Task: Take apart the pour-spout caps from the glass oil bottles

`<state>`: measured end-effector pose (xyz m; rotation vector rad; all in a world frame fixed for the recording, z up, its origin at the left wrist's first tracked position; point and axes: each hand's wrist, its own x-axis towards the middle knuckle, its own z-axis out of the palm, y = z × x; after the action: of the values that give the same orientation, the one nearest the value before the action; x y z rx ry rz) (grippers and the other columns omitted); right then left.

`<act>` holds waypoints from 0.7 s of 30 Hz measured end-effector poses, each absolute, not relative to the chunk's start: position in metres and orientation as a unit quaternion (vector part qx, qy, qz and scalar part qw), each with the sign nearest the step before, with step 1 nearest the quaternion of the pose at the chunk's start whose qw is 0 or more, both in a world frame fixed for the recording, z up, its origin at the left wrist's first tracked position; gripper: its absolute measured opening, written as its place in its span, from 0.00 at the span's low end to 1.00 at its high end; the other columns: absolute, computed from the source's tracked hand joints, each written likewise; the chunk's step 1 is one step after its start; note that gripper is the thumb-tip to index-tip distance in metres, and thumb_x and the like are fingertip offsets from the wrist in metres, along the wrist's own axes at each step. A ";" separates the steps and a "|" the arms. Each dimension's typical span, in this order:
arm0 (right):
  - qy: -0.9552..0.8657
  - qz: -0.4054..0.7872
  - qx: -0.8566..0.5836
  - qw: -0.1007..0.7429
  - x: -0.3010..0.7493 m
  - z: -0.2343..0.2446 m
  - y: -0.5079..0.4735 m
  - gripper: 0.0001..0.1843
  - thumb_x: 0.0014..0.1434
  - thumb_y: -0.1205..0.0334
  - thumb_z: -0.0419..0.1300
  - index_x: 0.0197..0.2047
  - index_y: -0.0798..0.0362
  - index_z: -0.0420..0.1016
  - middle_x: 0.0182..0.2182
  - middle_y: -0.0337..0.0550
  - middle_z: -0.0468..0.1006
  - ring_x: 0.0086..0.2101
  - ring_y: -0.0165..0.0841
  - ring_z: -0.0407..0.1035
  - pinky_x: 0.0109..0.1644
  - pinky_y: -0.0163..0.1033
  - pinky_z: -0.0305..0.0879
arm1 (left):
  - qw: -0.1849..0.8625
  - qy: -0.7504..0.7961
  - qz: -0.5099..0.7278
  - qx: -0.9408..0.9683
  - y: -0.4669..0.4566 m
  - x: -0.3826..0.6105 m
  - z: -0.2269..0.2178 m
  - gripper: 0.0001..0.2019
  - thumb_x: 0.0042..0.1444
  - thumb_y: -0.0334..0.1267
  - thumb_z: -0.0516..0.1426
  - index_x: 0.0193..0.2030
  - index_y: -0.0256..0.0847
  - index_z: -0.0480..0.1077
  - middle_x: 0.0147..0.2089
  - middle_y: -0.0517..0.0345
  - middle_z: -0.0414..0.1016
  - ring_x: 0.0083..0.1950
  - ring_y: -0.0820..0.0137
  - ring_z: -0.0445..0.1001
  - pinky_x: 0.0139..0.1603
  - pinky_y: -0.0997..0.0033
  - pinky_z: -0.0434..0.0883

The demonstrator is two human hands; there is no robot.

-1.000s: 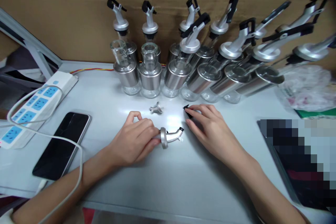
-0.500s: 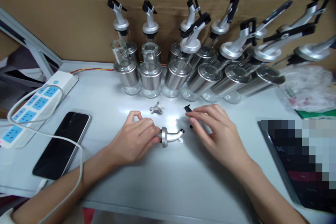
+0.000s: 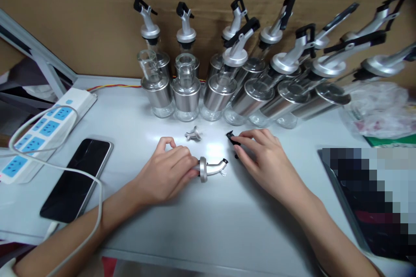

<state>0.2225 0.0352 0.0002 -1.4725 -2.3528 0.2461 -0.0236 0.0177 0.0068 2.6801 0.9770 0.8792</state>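
My left hand (image 3: 169, 169) rests on the white table (image 3: 201, 216) and grips the base of a silver pour spout (image 3: 211, 168), whose nozzle points right. My right hand (image 3: 264, 156) lies just right of the spout, fingers curled and pinching a small black plastic piece (image 3: 231, 137) at its fingertips. A small silver funnel-like part (image 3: 193, 133) lies loose on the table just behind the spout.
Several glass and steel oil bottles (image 3: 185, 91) stand along the cardboard back wall, most with spouts, two open-necked. A phone (image 3: 78, 177), a power strip (image 3: 45, 130) and a white cable (image 3: 65, 173) lie left. A plastic bag (image 3: 380, 108) and a dark tray sit right.
My right hand has shifted slightly over the black piece, fingertips closing on it. My left hand and the spout have stayed put.
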 end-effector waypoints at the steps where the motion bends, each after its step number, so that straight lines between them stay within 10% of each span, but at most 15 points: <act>1: -0.835 0.095 -0.514 0.173 0.223 0.000 0.035 0.16 0.64 0.63 0.51 0.48 0.58 0.76 0.41 0.52 0.74 0.43 0.41 0.65 0.44 0.47 0.63 | 0.078 0.325 0.293 0.896 0.018 -0.024 0.007 0.12 0.67 0.33 0.41 0.35 0.38 0.62 0.28 0.62 0.69 0.27 0.74 0.62 0.43 0.66 0.57; 21: -0.792 0.397 -0.385 0.258 0.201 0.025 0.016 0.10 0.68 0.61 0.45 0.43 0.50 0.67 0.35 0.42 0.73 0.36 0.31 0.68 0.40 0.36 0.64 | 0.075 0.331 0.260 0.904 0.019 -0.024 0.005 0.13 0.68 0.33 0.40 0.35 0.39 0.62 0.27 0.63 0.68 0.27 0.74 0.63 0.43 0.67 0.58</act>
<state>0.2012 0.0158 0.0253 -1.0454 -2.1487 1.0760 -0.0235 0.0194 0.0048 2.7121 0.9925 0.7786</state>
